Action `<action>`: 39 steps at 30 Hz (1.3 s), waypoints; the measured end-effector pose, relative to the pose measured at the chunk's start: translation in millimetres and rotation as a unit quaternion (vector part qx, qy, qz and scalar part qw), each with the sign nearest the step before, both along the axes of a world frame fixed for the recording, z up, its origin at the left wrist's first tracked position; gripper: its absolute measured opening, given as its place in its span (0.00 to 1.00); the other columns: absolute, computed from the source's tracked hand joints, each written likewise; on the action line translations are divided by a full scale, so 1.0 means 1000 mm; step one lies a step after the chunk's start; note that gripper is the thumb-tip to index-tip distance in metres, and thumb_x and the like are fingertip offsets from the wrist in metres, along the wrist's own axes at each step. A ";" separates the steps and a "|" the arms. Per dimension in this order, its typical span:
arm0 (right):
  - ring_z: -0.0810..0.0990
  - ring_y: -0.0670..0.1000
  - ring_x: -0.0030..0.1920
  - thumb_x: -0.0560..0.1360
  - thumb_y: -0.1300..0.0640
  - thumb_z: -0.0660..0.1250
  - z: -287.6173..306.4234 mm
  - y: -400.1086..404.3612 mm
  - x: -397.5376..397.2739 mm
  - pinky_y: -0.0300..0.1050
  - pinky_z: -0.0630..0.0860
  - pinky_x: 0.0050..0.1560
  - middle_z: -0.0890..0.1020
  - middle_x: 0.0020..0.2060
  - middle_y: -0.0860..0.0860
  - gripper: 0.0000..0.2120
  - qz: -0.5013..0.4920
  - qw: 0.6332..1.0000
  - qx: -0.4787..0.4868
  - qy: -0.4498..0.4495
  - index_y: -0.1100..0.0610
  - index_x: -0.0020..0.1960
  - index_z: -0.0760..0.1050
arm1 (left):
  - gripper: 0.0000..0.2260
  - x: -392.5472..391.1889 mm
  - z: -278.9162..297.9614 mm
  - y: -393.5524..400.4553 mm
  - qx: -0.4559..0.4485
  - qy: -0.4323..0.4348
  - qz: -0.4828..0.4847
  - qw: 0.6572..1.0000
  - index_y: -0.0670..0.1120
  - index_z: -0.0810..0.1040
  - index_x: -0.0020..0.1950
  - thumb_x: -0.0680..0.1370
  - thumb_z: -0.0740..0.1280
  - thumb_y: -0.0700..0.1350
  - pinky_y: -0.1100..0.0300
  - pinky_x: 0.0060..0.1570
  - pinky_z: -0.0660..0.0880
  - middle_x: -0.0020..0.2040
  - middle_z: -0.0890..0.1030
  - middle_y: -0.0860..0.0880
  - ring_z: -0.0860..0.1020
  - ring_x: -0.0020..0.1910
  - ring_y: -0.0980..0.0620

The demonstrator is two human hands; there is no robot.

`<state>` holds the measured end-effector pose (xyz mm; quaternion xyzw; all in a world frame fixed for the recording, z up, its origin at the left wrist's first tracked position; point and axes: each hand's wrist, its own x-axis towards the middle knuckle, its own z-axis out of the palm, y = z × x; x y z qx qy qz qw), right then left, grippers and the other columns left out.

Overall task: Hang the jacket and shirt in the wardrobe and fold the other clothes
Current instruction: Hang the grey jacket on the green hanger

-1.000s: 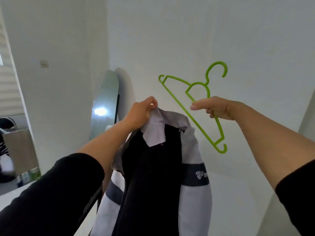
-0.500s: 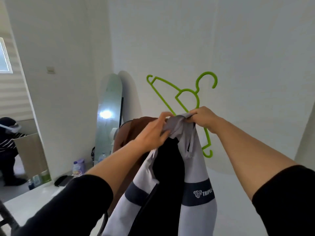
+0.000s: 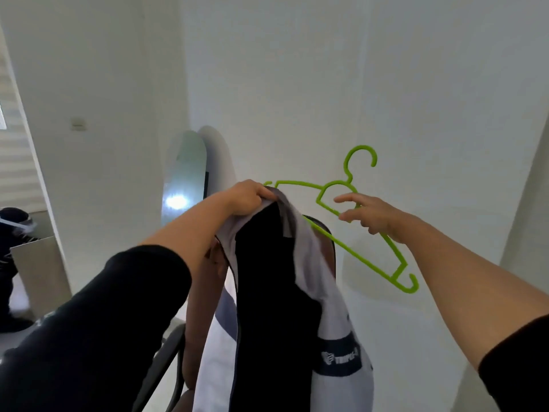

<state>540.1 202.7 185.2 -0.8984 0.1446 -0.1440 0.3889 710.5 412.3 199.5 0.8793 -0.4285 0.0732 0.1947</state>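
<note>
The left hand point(image 3: 248, 197) pinches the collar of the grey and navy fabric jacket point(image 3: 285, 292), hanging below it. Right of the collar, the lime-green plastic hanger point(image 3: 361, 251) slopes down rightward; the right hand point(image 3: 375, 215) holds it, apparently loosely.

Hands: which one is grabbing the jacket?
The left hand grips the jacket at its collar; the right hand holds the green hanger.

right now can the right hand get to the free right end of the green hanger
Probably yes. The right hand holds the green hanger near its neck, and the bare end hangs just below it, uncovered by the jacket, which the left hand grips.
</note>
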 end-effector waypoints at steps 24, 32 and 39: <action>0.70 0.47 0.36 0.76 0.58 0.66 0.022 -0.004 -0.079 0.39 0.67 0.39 0.71 0.33 0.48 0.07 0.022 0.975 -0.221 -0.013 0.46 0.45 0.75 | 0.14 -0.005 0.009 0.008 0.107 -0.117 0.084 0.984 0.52 0.78 0.62 0.80 0.59 0.43 0.55 0.52 0.72 0.59 0.79 0.45 0.76 0.56 0.43; 0.70 0.45 0.35 0.76 0.58 0.66 0.012 0.012 -0.055 0.38 0.67 0.37 0.72 0.33 0.48 0.04 0.025 0.972 -0.231 -0.030 0.48 0.46 0.75 | 0.20 -0.025 0.009 -0.003 0.030 -0.105 0.079 0.991 0.51 0.77 0.65 0.77 0.56 0.37 0.58 0.52 0.68 0.64 0.77 0.45 0.74 0.60 0.42; 0.69 0.44 0.32 0.73 0.63 0.67 -0.010 0.045 -0.019 0.29 0.65 0.31 0.72 0.30 0.45 0.07 0.033 0.972 -0.205 -0.106 0.51 0.41 0.74 | 0.17 -0.071 0.022 -0.033 -0.108 -0.049 -0.001 0.993 0.45 0.82 0.56 0.77 0.56 0.36 0.56 0.57 0.72 0.59 0.80 0.45 0.76 0.58 0.43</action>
